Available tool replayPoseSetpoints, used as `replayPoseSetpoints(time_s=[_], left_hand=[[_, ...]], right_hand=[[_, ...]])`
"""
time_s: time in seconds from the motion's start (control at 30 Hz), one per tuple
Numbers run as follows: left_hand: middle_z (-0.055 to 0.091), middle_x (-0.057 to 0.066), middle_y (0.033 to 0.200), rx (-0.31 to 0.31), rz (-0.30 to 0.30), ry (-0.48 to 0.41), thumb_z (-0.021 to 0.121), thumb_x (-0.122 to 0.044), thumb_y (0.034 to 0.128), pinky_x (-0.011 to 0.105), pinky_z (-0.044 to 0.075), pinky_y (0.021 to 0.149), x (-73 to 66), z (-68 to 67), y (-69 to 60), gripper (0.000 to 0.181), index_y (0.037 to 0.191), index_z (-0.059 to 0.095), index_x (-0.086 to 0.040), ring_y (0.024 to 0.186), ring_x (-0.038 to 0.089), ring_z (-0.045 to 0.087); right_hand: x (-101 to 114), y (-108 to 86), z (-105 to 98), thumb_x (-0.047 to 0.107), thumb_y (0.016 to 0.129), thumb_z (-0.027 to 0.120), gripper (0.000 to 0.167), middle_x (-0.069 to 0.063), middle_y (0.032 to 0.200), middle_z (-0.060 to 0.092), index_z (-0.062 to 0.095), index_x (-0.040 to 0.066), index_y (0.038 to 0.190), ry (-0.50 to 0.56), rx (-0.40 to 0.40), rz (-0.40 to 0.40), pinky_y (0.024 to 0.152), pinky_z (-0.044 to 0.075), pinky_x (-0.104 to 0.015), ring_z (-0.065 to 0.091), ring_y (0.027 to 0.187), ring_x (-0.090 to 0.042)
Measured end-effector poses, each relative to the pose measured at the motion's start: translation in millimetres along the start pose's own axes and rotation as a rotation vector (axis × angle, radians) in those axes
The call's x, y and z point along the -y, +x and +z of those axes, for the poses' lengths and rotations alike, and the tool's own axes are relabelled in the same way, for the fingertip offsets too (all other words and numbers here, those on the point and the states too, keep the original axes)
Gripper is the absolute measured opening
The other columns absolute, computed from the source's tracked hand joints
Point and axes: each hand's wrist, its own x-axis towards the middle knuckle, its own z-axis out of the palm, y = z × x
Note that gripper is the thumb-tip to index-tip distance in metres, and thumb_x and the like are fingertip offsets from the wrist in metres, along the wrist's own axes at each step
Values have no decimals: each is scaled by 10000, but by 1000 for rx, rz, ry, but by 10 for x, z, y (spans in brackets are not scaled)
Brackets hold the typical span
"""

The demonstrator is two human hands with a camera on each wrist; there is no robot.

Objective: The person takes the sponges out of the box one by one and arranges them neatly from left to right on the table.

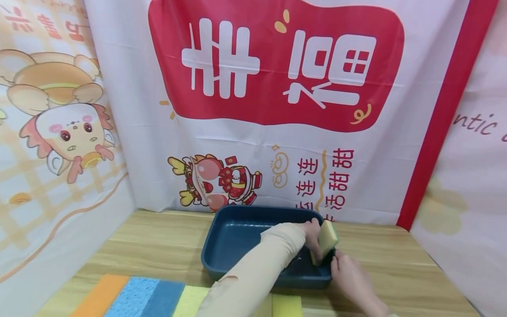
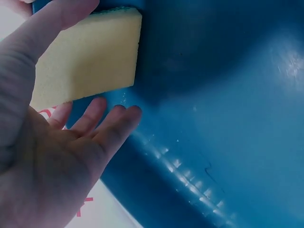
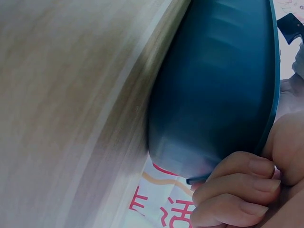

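A dark blue rectangular basin (image 1: 233, 246) stands on the wooden table near the back. At its right end, my left hand (image 1: 311, 235) reaches inside and holds a pale yellow sponge (image 1: 328, 235) with a green face. In the left wrist view, the thumb lies at the upper edge of the sponge (image 2: 90, 57), and the other fingers (image 2: 118, 130) spread along its lower side. The sponge tilts against the right wall, its top above the rim. My right hand (image 1: 352, 279) grips the basin's right rim from outside, its fingers (image 3: 242, 185) curled at the edge.
Along the table's front edge lie an orange piece (image 1: 101, 295), a light blue one (image 1: 132, 296), a darker blue one (image 1: 164, 299) and yellow ones, partly behind the left forearm. A printed cloth (image 1: 277, 141) hangs directly behind the basin. The wooden table (image 1: 380, 251) extends to the right.
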Motion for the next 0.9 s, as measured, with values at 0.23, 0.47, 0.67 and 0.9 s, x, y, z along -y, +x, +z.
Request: replayPoseSetpoints(time_s=[0.23,0.47,0.67,0.9], left_hand=[[569,26,988,78,-85,69,929,-399,592,264,461,829,123,310,462,1068,1427,328,-111,858,125,547],[554,6,950,110,-61,63,904,-406,638,267,471,774,189,271,521,751,1203,495,-130,824,126,555],[603,-29,849,120,-74,12,938,-351,585,304,488,679,265,289,628,569,1006,584,-206,734,131,586],[617,-60,803,114,-22,56,958,-328,553,271,484,653,277,371,779,490,901,627,-232,706,97,598]], right_hand=[[52,21,45,64,966,496,166,-35,643,499,629,-16,908,12,50,24,448,437,-294,492,516,-146],[44,15,49,48,958,490,181,-37,638,498,634,-62,966,22,1,-17,430,420,-303,483,504,-145],[23,15,15,46,959,491,299,-62,688,552,587,-157,1156,22,-5,-25,426,420,-304,486,509,-145],[2,1,0,48,964,490,204,-35,637,491,628,-91,1021,31,7,-10,425,417,-295,479,499,-144]])
